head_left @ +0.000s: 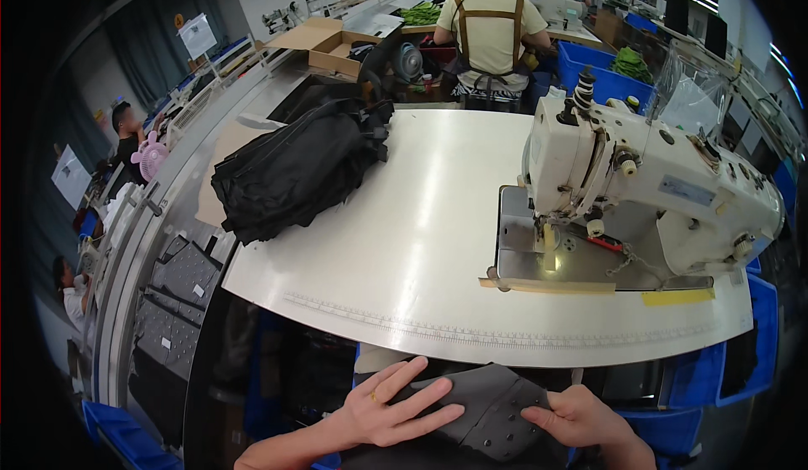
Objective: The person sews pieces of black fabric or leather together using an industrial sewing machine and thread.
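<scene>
A dark grey fabric piece (484,394) with several small round studs or holes lies at the near edge of the table, over my lap. My left hand (391,409) rests flat on its left part, fingers spread, with a ring on one finger. At the piece's right edge my right hand (585,418) is closed, thumb on top and the other fingers underneath, partly hidden. Beyond my right hand stands a white sewing machine (648,167), its needle area above a metal plate (526,255). Nothing lies under the needle that I can make out.
A pile of black fabric pieces (299,167) sits on the white table (421,217) at the far left. Studded dark panels (172,302) lie along the left side. Blue bins (749,344) stand at the right. Ahead, a person (492,32) sits facing away, near an open cardboard box (337,49).
</scene>
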`<action>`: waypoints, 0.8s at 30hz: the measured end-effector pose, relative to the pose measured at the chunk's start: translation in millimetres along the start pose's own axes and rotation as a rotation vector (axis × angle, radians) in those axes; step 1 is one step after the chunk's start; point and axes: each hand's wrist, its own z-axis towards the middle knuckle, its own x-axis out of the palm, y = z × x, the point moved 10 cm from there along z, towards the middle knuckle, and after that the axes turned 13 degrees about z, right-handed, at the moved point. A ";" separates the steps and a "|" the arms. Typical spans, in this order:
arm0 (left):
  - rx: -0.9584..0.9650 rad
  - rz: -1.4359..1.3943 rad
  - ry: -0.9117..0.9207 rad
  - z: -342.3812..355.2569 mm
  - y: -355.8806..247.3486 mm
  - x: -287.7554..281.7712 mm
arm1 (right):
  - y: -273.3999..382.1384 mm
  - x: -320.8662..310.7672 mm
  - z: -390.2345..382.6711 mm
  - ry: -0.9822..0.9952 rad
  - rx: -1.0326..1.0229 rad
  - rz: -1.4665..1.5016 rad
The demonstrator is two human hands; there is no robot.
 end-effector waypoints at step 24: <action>-0.650 -1.231 0.381 4.8 10.6 71.3 | -17.0 14.9 6.6 0.051 -0.024 -0.134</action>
